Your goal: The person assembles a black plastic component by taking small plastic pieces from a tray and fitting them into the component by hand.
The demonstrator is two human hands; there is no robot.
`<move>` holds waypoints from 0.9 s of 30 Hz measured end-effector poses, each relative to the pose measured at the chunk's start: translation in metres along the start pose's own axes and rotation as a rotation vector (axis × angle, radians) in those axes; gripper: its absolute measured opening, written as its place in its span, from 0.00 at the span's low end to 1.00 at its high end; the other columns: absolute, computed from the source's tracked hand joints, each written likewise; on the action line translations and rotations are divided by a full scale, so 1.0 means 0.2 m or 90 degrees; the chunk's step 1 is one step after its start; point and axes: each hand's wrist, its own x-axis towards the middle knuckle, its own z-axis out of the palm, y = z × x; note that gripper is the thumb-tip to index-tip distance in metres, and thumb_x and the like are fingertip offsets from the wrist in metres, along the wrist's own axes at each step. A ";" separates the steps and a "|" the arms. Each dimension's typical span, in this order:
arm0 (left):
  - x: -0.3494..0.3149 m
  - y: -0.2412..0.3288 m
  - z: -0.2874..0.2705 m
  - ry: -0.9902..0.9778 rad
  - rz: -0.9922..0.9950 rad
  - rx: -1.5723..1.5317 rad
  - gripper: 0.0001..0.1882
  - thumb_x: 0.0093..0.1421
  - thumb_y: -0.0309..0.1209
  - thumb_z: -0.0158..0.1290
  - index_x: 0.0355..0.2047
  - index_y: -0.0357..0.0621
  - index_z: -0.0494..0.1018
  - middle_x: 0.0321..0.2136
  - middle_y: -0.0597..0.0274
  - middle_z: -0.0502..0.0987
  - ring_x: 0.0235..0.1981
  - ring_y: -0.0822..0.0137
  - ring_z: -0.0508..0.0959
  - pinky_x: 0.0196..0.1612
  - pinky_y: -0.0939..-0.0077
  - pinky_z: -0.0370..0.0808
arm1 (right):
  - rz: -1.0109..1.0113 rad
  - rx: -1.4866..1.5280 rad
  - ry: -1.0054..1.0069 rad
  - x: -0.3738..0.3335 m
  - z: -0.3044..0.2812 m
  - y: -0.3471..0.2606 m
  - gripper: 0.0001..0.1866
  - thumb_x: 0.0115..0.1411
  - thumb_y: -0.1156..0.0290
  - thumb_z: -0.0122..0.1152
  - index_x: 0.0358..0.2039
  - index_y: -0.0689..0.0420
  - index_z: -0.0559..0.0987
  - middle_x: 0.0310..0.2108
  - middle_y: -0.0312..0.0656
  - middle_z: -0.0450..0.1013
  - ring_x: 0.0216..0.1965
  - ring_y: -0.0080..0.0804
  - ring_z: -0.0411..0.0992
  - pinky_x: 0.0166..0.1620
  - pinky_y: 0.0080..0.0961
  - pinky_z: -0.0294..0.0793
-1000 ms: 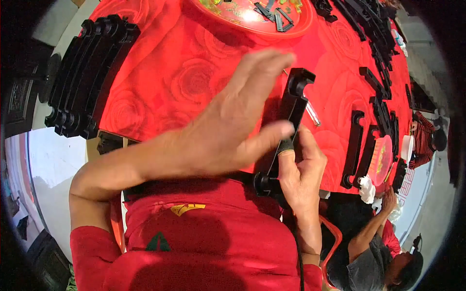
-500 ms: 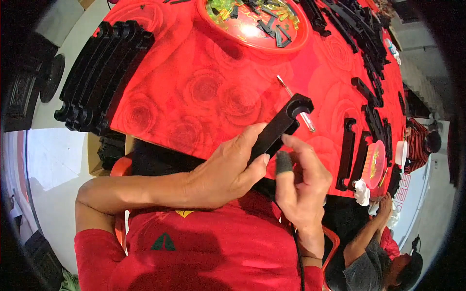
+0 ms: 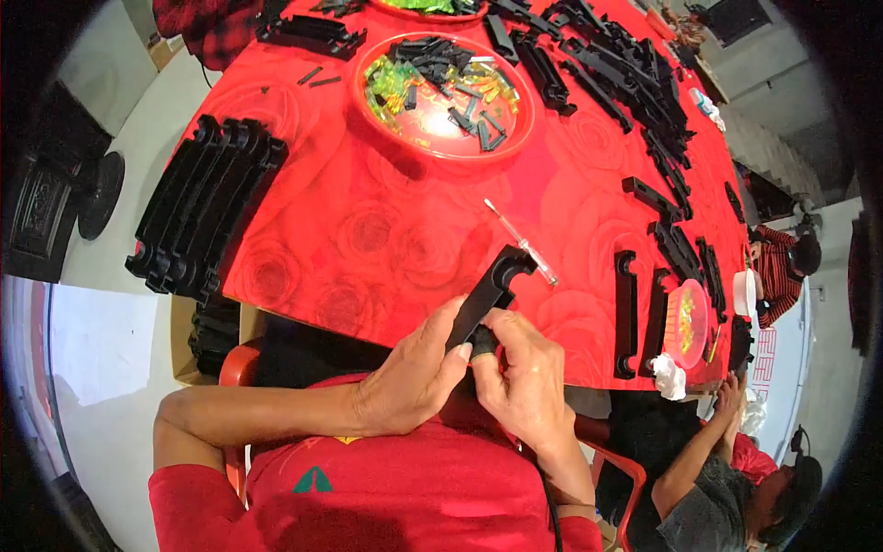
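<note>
A long black plastic part [image 3: 480, 302] with a rounded notch at its far end is held slantwise over the near table edge. My left hand [image 3: 412, 379] is closed around its left side, thumb along the near end. My right hand [image 3: 526, 379], with a dark finger cot on one finger, presses curled fingers against the part's right side. Whether those fingers also pinch something small is hidden. Just beyond the part's tip lies a thin screwdriver [image 3: 524, 243] with a clear handle. Farther off, a round red tray [image 3: 501, 151] holds small black strips and yellow-green pieces.
Several similar black parts [image 3: 208, 210] stand lined up at the left table edge. On the right lie two more black parts [image 3: 626, 317], a pink bowl [image 3: 686, 324] and a crumpled white tissue [image 3: 669, 378]. A heap of black parts [image 3: 625, 69] fills the far right. Another person [image 3: 704, 469] sits at right.
The view has shifted, bringing more of the far table in. My right hand has closed in on the black part, its fingers now curled against the side where they were spread before.
</note>
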 end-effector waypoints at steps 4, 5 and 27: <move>-0.03 0.02 0.02 -0.005 -0.012 -0.009 0.27 0.71 0.24 0.42 0.69 0.28 0.53 0.55 0.33 0.69 0.60 0.41 0.73 0.64 0.54 0.68 | 0.052 0.054 -0.043 0.00 0.00 -0.02 0.15 0.56 0.78 0.59 0.45 0.64 0.74 0.34 0.62 0.75 0.36 0.67 0.76 0.38 0.53 0.76; -0.03 0.03 0.02 -0.003 -0.017 -0.014 0.27 0.71 0.23 0.41 0.69 0.28 0.53 0.56 0.34 0.69 0.60 0.41 0.72 0.64 0.54 0.68 | 0.049 0.071 -0.048 0.00 0.00 -0.01 0.15 0.56 0.79 0.59 0.45 0.64 0.74 0.35 0.62 0.75 0.36 0.67 0.76 0.38 0.53 0.76; -0.06 -0.01 0.04 0.013 0.038 0.055 0.31 0.70 0.21 0.44 0.71 0.24 0.50 0.61 0.28 0.65 0.63 0.37 0.70 0.67 0.54 0.65 | 0.061 0.073 -0.098 -0.03 -0.02 0.00 0.16 0.57 0.78 0.59 0.45 0.63 0.69 0.29 0.61 0.74 0.31 0.67 0.76 0.34 0.52 0.75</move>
